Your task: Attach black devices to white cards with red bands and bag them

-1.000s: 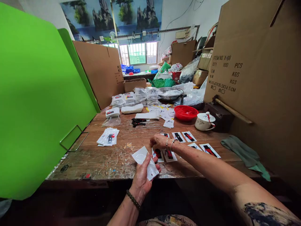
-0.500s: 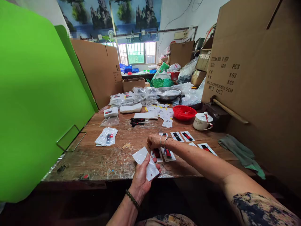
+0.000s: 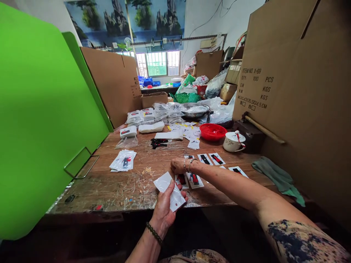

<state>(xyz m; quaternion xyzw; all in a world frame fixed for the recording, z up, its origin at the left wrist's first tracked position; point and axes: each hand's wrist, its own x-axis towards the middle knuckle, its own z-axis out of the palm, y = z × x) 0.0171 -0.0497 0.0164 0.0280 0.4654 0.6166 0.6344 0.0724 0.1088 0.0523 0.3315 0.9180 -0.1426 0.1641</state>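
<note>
My left hand (image 3: 163, 206) is closed on a small clear plastic bag (image 3: 170, 191) at the near edge of the wooden table (image 3: 115, 186). My right hand (image 3: 178, 166), with bangles on the wrist, reaches across and rests knuckles up on the table by a white card bearing a red and black piece (image 3: 181, 179); its fingers are curled under and hidden. More such cards (image 3: 216, 159) lie in rows to its right. A stack of bagged cards (image 3: 123, 160) lies to the left.
A green panel (image 3: 41, 120) walls the left side and a big cardboard box (image 3: 296, 91) the right. Farther back stand a red bowl (image 3: 212, 131), a lidded white cup (image 3: 233, 141), a metal basin (image 3: 196, 109), piled bags and loose black pieces (image 3: 157, 143). A green cloth (image 3: 276, 177) lies at right.
The view has drifted slightly. My right hand has slid a little to the left along the cards; my left hand still holds the bag in the same place.
</note>
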